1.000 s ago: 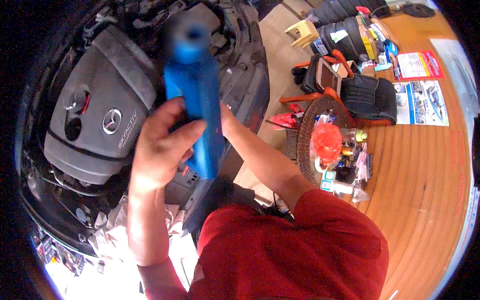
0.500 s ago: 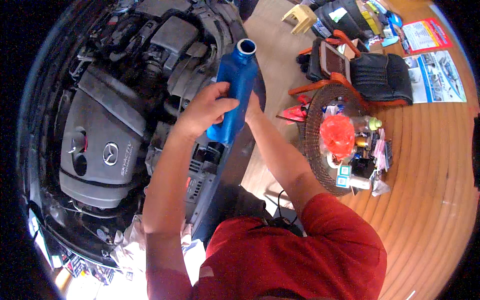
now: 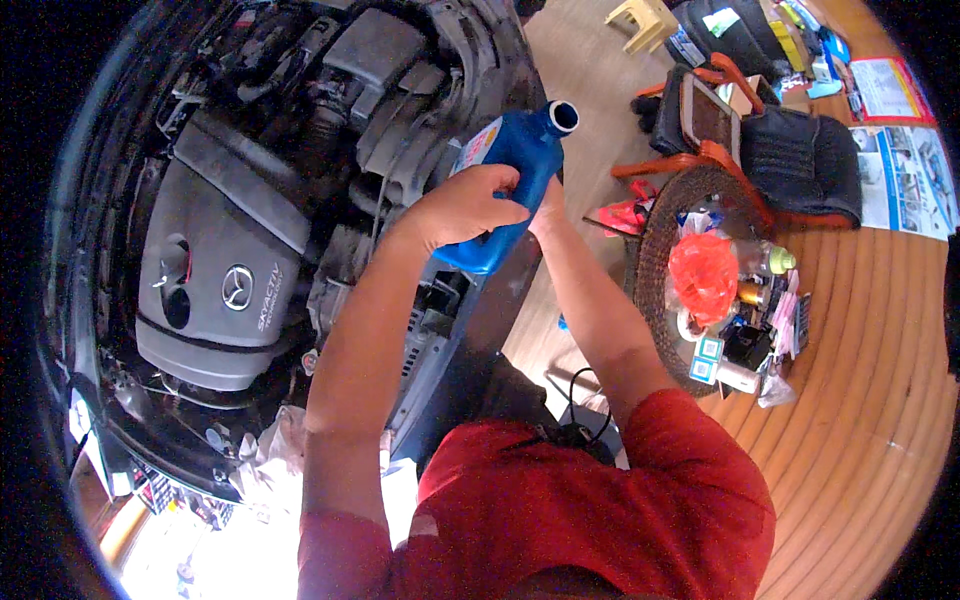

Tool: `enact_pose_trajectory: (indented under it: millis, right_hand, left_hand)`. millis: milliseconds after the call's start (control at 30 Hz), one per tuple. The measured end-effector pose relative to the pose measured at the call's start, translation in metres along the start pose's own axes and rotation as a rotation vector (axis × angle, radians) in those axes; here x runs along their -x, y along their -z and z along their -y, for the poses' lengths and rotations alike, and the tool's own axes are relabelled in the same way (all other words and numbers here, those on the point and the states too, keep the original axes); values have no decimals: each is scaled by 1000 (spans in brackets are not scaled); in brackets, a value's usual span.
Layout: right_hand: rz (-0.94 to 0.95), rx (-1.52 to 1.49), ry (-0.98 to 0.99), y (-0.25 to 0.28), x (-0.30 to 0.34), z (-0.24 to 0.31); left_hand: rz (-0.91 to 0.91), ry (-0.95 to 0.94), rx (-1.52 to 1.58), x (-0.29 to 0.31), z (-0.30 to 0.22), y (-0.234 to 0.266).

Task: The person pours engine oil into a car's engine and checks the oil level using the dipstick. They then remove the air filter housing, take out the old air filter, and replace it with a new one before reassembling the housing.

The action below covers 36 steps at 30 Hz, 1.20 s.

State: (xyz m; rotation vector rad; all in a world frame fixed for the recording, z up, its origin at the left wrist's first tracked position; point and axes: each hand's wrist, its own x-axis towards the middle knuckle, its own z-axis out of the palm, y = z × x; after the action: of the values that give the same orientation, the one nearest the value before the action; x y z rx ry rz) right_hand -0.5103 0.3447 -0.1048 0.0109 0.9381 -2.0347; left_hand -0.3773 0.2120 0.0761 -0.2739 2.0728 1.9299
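Note:
A blue plastic oil bottle [image 3: 526,152] is held up over the edge of the open engine bay, leaning with its neck toward the far right. Its round white-rimmed mouth is uncapped, and part of a label shows on its left side. My left hand [image 3: 470,207] is closed round the bottle's handle, thumb and fingers wrapped over it. Against the bottle's right side rests my right hand [image 3: 547,212], its fingers mostly hidden behind the bottle. Left of the hands lies the grey plastic engine cover [image 3: 215,270].
A dark fender [image 3: 500,285] runs beneath the bottle. To the right stands a round wicker table [image 3: 655,235] bearing a red plastic bag [image 3: 703,278] and several small items. Beyond it are a black armchair [image 3: 800,165] and a yellow stool [image 3: 645,22]. Pale cloth [image 3: 272,450] lies at the bay's near edge.
The bottle has turned in my hands, so its label side now shows and its mouth points further right. The whole view has shifted, with the surroundings appearing further right.

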Motion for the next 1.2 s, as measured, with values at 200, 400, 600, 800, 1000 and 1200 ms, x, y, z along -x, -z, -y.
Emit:
enact_pose_trajectory:
  millis: [200, 400, 600, 800, 1000, 1200]
  right_hand:
    - [-92, -43, -5, -22, 10, 2]
    - [-233, 201, -19, 21, 4, 14]
    - [-600, 408, 14, -45, 53, 56]
    - [-383, 830, 218, -81, 132, 84]
    - [583, 1644, 303, -165, 236, 26]
    - [439, 1518, 522, -175, 239, 2]
  left_hand:
    - [-75, 24, -50, 5, 12, 1]
    - [-249, 68, 71, 23, 19, 3]
    - [-634, 17, 867, 84, 91, -3]
    - [-757, -107, 687, 146, 143, -70]
    - [-762, -362, 452, 143, 133, -121]
    - [-541, -371, 1118, 149, 64, -130]
